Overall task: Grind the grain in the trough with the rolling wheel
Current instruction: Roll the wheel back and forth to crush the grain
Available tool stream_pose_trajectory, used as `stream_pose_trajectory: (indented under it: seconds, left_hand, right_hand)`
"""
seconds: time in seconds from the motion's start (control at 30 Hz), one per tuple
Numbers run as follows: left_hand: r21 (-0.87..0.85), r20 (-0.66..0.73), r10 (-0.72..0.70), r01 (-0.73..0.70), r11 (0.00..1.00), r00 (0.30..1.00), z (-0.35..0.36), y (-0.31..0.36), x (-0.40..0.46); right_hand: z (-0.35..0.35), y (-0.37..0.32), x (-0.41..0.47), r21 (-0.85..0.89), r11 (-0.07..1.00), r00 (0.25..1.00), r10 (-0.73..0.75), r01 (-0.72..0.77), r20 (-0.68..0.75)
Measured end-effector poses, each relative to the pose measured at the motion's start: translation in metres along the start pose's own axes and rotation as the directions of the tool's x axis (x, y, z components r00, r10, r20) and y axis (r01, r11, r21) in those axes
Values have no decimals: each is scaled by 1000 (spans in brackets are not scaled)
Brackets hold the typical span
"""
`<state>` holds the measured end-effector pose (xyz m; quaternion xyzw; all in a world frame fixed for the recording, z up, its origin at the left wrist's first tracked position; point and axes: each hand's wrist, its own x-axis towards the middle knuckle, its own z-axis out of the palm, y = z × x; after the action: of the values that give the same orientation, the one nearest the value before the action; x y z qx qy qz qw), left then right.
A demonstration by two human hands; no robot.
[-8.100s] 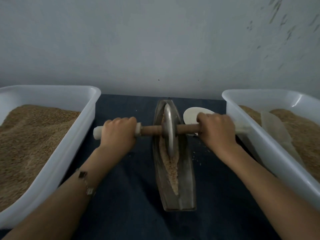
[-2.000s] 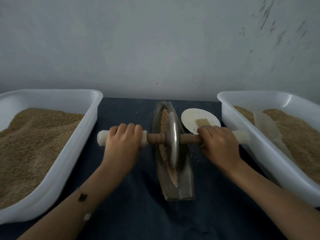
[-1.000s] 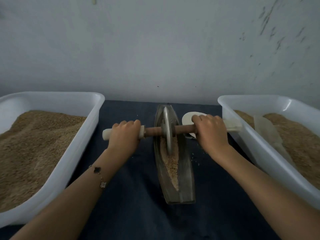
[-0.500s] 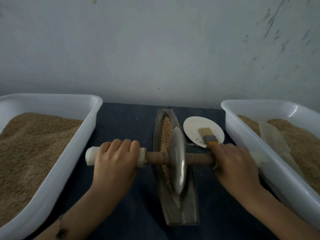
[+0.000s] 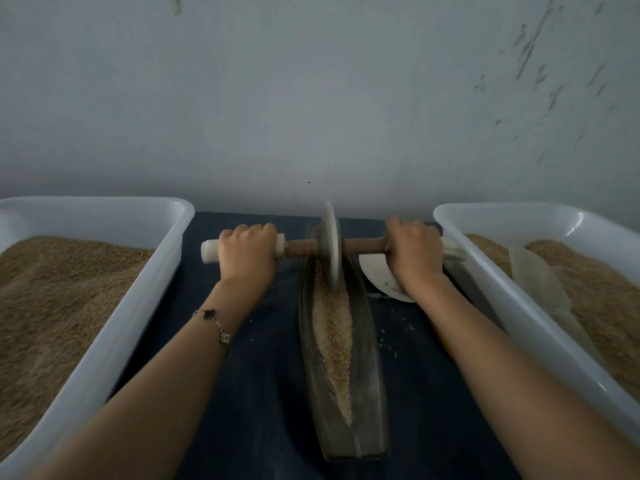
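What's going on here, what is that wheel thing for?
A person is grinding grain. The left hand and right hand each grip an end of a wooden axle that carries a metal wheel. The wheel stands at the far end of a narrow trough, with a strip of crushed grain lying along its groove. White tubs of grain sit on either side, and some grains have spilled onto the dark cloth.

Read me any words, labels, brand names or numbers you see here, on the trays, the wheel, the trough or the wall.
None: no readable text in this view.
The two white trays, the wheel and the trough carry no visible print.
The wall shows only scuffs and specks, not writing.
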<state>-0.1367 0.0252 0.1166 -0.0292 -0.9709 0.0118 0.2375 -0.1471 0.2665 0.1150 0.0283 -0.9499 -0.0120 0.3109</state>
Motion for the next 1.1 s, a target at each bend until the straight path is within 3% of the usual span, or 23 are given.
stream_pose_trajectory:
  seconds: [0.23,0.47,0.73,0.9,1.1]
  left_hand:
    - [14,-26,145,-144,989,989,-38,-1,-79]
    - [-112,-51,245,-250,962,968,-66,-11,-127]
    - [-93,-127,188,-200,975,974,-23,-7,-78]
    - [-39,-74,25,-28,999,997,6,-5,-17]
    - [-108,-15,2,-3,994,1000,11,-9,3]
  right_hand:
    - [-51,9,-84,3,996,976,-84,85,202]
    - [-101,13,-126,70,992,984,-118,109,133]
    - [-50,6,-76,-18,998,990,-60,62,126]
    - [-14,-2,-22,-17,998,998,59,-59,-4]
    - [-3,-5,-6,-28,995,988,88,-92,-124]
